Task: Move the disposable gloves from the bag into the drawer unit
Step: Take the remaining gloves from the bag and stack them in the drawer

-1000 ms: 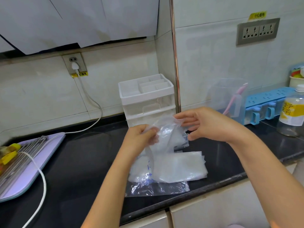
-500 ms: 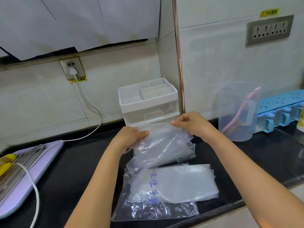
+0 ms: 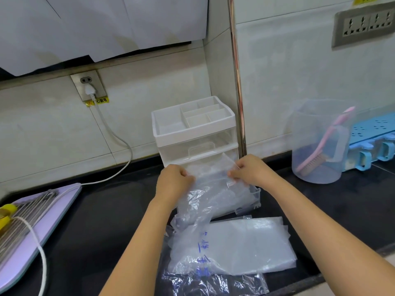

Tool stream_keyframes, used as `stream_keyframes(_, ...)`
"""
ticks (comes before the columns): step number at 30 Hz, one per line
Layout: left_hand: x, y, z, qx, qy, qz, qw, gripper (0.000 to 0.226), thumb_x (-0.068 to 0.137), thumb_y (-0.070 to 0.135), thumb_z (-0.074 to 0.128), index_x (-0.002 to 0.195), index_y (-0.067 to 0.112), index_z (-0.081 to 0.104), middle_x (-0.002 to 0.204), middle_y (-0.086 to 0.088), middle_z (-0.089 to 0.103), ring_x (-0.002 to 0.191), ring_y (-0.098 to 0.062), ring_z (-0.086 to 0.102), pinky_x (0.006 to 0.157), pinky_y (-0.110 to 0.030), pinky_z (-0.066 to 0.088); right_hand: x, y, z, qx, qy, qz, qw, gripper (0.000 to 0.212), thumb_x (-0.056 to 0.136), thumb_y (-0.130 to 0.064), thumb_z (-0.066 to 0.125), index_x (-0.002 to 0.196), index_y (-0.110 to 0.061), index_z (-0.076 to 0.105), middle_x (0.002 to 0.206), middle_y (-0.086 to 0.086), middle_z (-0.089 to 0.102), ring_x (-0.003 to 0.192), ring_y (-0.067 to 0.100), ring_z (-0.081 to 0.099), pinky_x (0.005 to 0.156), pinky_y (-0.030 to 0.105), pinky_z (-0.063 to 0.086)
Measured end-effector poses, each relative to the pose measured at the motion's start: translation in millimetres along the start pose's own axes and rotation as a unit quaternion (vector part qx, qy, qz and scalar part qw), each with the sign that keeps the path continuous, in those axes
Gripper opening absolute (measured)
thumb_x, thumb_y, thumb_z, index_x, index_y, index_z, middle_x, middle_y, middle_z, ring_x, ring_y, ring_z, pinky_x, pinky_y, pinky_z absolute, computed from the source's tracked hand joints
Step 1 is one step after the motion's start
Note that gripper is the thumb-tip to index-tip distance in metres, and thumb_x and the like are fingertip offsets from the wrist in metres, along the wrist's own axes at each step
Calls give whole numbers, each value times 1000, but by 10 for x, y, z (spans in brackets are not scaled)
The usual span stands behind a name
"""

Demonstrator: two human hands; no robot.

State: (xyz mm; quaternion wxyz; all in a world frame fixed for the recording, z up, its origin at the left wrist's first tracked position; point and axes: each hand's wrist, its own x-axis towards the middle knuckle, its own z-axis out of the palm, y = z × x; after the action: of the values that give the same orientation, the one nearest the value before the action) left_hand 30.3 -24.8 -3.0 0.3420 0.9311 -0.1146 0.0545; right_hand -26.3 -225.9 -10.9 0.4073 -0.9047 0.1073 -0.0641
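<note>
Both the left hand (image 3: 174,180) and right hand (image 3: 249,170) pinch a bunch of gloves (image 3: 209,195) over what seems the drawer unit's (image 3: 194,133) pulled-out bottom drawer (image 3: 254,196).

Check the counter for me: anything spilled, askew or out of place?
Nothing spilled or damaged. A stack of gloves sticks out of the crumpled bag near the front edge of the counter. The left hand and right hand grip another bunch over the pulled-out lower drawer of the drawer unit.

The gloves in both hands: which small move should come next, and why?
Probably lower the gloves into the open drawer and let go: the left hand and the right hand pinch them above it, one end hanging past its front.
</note>
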Motion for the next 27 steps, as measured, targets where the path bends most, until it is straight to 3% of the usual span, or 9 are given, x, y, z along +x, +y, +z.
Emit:
stream_keyframes(3, -45, 46, 62, 59, 73, 29, 995, 5, 81, 12, 63, 83, 14, 66, 75, -5, 58, 71, -24, 51, 64, -29, 39, 18, 27, 114, -16, 23, 43, 999, 23, 91, -24, 62, 78, -5, 63, 69, 5, 64, 54, 12, 55, 51, 21, 42)
stream_keyframes(7, -288, 214, 93, 66, 165, 126, 976, 22, 89, 19, 62, 110, 14, 59, 107, -1, 56, 99, -18, 54, 76, -25, 40, 46, 61, 259, -50, 60, 57, 995, 21, 92, -23, 59, 86, -4, 67, 79, 8, 71, 69, 20, 66, 63, 30, 56)
stream_keyframes(9, -364, 327, 164, 15, 106, 148, 983, 8, 89, 19, 59, 95, 15, 62, 89, 3, 57, 81, -13, 54, 65, -26, 40, 69, 72, 310, -78, 69, 59, 993, 21, 92, -23, 58, 84, -5, 66, 81, 8, 70, 74, 22, 67, 70, 35, 57)
stream_keyframes(14, -239, 356, 461, 131, -121, 69, 982, 28, 90, 9, 46, 62, 5, 47, 63, -8, 48, 60, -22, 45, 50, -32, 35, 82, 78, 383, -143, 91, 49, 984, 20, 90, -15, 59, 71, -12, 55, 82, 8, 65, 75, 24, 65, 65, 32, 55)
stream_keyframes(16, -160, 299, 549, 168, -176, 53, 969, 19, 91, 9, 49, 81, -2, 60, 85, -17, 62, 85, -33, 60, 66, -38, 46, 81, 80, 376, -152, 87, 44, 983, 17, 90, -15, 60, 74, -12, 55, 82, 8, 63, 76, 24, 64, 62, 31, 53)
stream_keyframes(18, -91, 245, 586, 191, -219, 47, 956, 12, 92, 15, 55, 95, 5, 60, 101, -11, 61, 105, -29, 60, 82, -32, 47, 76, 71, 339, -162, 79, 37, 983, 16, 89, -14, 61, 75, -13, 54, 80, 7, 61, 75, 23, 63, 61, 28, 49)
stream_keyframes(21, -31, 203, 591, 192, -245, 67, 948, 17, 91, 18, 61, 101, 5, 62, 97, -10, 62, 100, -29, 57, 80, -28, 45, 29, 29, 234, -192, 69, 36, 978, 11, 87, -15, 65, 80, -12, 57, 79, 6, 59, 73, 21, 61, 62, 27, 46)
stream_keyframes(24, 2, 168, 587, 187, -248, 79, 947, 35, 90, 17, 63, 123, 5, 58, 124, -11, 59, 119, -28, 53, 95, -29, 42, -51, -98, 135, -208, 91, 0, 974, 13, 87, -18, 67, 94, -8, 62, 88, 6, 60, 82, 21, 60, 71, 30, 49)
stream_keyframes(27, 36, 135, 628, 186, -250, 90, 946, 17, 90, 14, 60, 106, 9, 63, 104, -6, 60, 106, -25, 59, 84, -27, 45, -131, -274, 163, -146, 20, -58, 987, 9, 88, -13, 64, 96, -10, 69, 94, 5, 67, 90, 19, 64, 85, 30, 52)
